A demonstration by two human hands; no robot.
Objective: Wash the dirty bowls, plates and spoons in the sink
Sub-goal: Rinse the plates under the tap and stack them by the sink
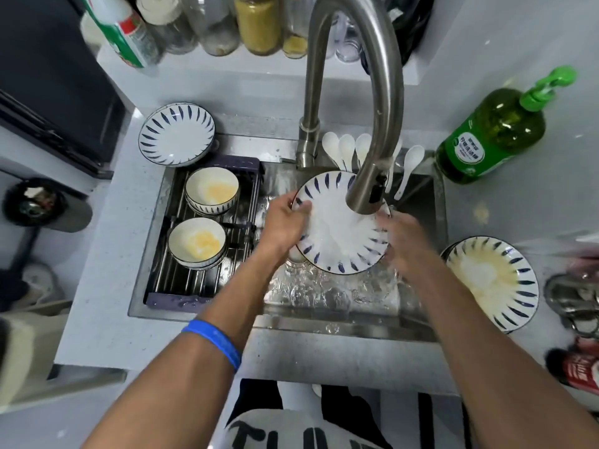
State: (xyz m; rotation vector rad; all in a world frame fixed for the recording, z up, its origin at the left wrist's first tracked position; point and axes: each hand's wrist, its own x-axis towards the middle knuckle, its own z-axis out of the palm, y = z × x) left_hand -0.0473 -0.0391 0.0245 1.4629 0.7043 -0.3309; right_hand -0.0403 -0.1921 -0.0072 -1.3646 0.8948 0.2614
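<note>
a white plate with blue dashes [337,234] is held tilted over the sink [340,322], right under the faucet spout [366,192], with water running onto its face. the left hand [285,222] grips the plate's left rim, thumb on the face and fingers curled behind. the right hand [402,241] is at the right rim, blurred, so i cannot tell how its fingers lie. a blue wristband [215,340] sits on the left forearm.

water pools and splashes on the steel sink floor below the plate. in the left part of the sink a wire drying rack [194,280] carries two small stacks of bowls [210,192], the top ones smeared yellow inside. white spoons [346,150] lean at the back edge of the sink behind the faucet.

on the pale grey speckled counter [97,286], a clean plate [176,134] lies at the back left corner, and a dirty plate [492,280] with yellowish residue sits on a stack to the right of the sink. a green pump bottle of dish soap [489,137] stands at the back right. jars and bottles [223,24] line a ledge behind the faucet. metal utensils lie at the far right edge, blurred.
</note>
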